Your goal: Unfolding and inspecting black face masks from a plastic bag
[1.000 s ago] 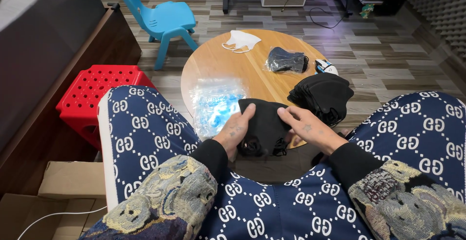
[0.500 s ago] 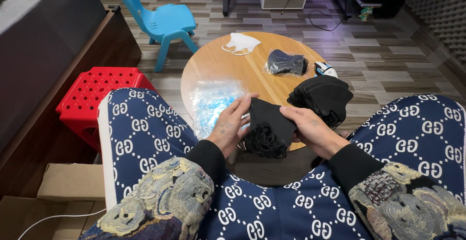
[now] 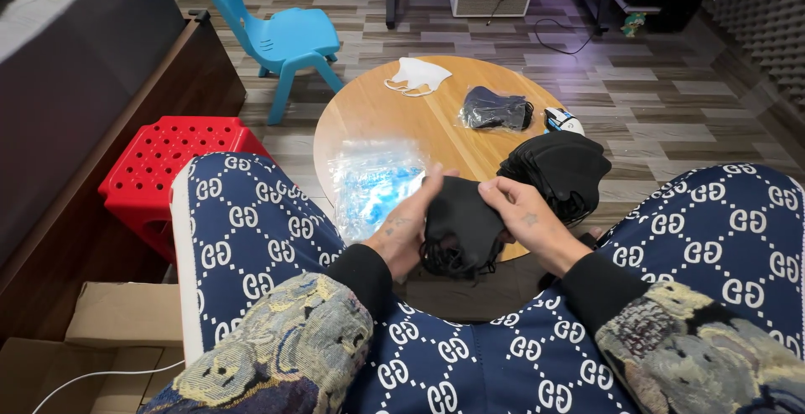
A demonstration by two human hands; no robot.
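Wood-plank flooring surrounds a small round wooden table (image 3: 394, 116), seen from above by a seated person in navy patterned trousers. Both hands meet over the near edge of the table on a bundle of black face masks (image 3: 459, 225) — the left hand (image 3: 407, 230) cups the bundle's left side with fingers held close together and curled along its top edge, while the right hand (image 3: 524, 217) grips the right side, thumb and fingertips pinching the upper edge of the fabric. Elastic loops hang loose beneath the bundle, just above the person's lap.

Just right of the hands sits a larger pile of black masks (image 3: 558, 167), touching the table's edge. A clear plastic bag with blue contents (image 3: 373, 183) lies flat to the left of the hands. Farther back rest a white mask (image 3: 415, 76), a dark mask in a clear wrapper (image 3: 495, 110) and a small white object (image 3: 563, 121) — too small to identify.

Off the table stand a red plastic stool (image 3: 168, 167), a blue child's chair (image 3: 281, 37) and a cardboard box (image 3: 109, 330).
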